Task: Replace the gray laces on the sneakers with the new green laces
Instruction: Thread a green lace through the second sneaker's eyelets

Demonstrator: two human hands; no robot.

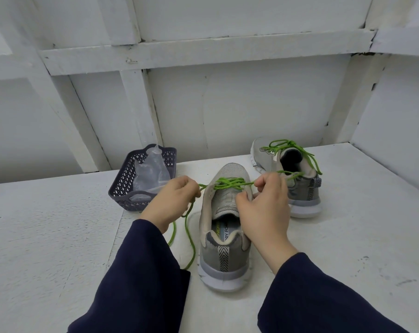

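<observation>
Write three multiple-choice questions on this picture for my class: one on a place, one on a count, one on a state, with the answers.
1. Where is the basket from the near sneaker?
A. to its left
B. to its right
C. on top of it

2. How many sneakers stand on the table?
A. one
B. two
C. three

3. How is the lace on the far sneaker?
A. missing
B. gray and untied
C. green and tied in a bow

Answers:
1 A: the basket stands left of it and a little further back.
2 B: one near, one far to the right.
3 C: the lace is green, knotted, with loops.
</observation>
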